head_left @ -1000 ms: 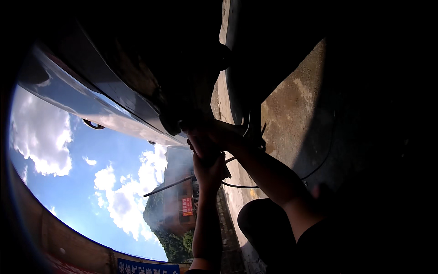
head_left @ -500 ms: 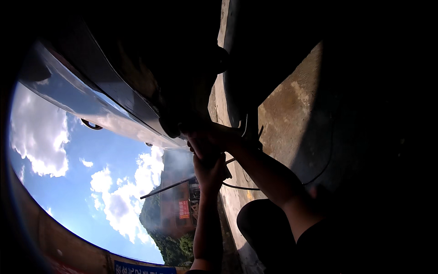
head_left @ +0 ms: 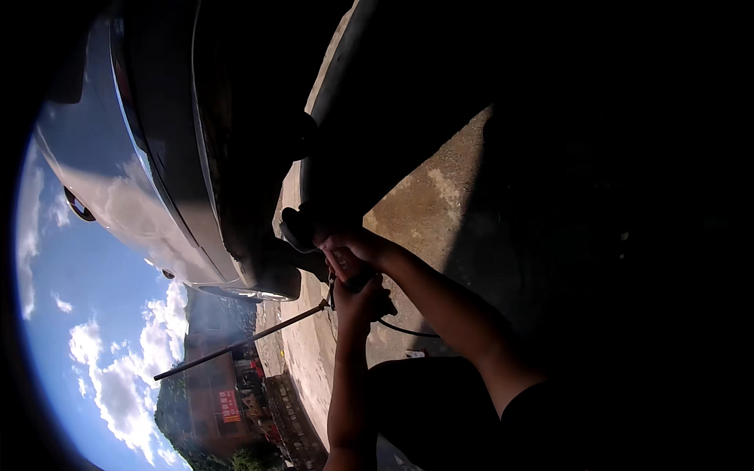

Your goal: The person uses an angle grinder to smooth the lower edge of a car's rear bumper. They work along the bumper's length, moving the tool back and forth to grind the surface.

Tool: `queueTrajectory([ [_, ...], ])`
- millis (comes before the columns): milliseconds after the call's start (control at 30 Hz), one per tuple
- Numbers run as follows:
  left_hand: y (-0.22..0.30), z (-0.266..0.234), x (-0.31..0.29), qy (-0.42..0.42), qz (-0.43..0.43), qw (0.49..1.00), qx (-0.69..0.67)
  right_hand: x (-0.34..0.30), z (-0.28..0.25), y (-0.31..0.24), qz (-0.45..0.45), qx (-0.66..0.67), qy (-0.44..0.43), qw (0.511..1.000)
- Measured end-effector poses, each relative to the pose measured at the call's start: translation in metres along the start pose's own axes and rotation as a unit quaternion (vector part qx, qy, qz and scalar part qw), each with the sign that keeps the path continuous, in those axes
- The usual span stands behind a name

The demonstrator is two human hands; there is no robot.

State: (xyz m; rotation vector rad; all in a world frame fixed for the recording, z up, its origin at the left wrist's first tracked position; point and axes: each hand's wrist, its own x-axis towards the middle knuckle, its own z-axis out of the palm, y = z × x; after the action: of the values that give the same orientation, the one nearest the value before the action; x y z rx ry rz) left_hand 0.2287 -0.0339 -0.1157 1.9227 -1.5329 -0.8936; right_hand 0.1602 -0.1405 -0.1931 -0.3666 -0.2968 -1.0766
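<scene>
Both my hands are on a corded power tool [head_left: 338, 265] with a reddish body and a dark round head [head_left: 297, 229]. My left hand [head_left: 360, 302] is closed around its rear part. Farther forward, my right hand [head_left: 351, 242] wraps the front of the body, close behind the head. A black cable [head_left: 408, 330] trails from near my left hand. The head is beside the shaded underside of a light-coloured car [head_left: 157, 228]; a small gap shows between them. Deep shadow hides the tool's exact kind and most finger detail.
A thin dark rod [head_left: 239, 344] slants left from near my left hand. A car wheel [head_left: 255, 294] stands beyond the tool. Sunlit concrete [head_left: 424, 188] meets deep shadow at right. A dark knee [head_left: 412, 392] is below my forearms. A reddish building [head_left: 212, 392] stands behind.
The view has shifted, so the car and background sit farther left. The tool's head has come away from the car's dark edge, and its reddish body shows more clearly. Both hands keep their hold.
</scene>
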Motion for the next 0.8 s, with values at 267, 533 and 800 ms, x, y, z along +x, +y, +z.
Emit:
queueTrajectory([
  [267,-0.015,0.035,0.03,-0.198,-0.032,0.973,-0.114,-0.046,-0.026,-0.036,0.012,-0.146,0.296,0.944],
  [533,0.026,0.102,0.045,-0.163,0.076,0.965,-0.19,-0.062,0.017,-0.129,-0.035,-0.29,0.33,0.898],
  [800,-0.041,0.108,0.065,-0.251,0.077,0.883,-0.39,-0.05,0.078,-0.093,-0.016,-0.473,0.383,0.793],
])
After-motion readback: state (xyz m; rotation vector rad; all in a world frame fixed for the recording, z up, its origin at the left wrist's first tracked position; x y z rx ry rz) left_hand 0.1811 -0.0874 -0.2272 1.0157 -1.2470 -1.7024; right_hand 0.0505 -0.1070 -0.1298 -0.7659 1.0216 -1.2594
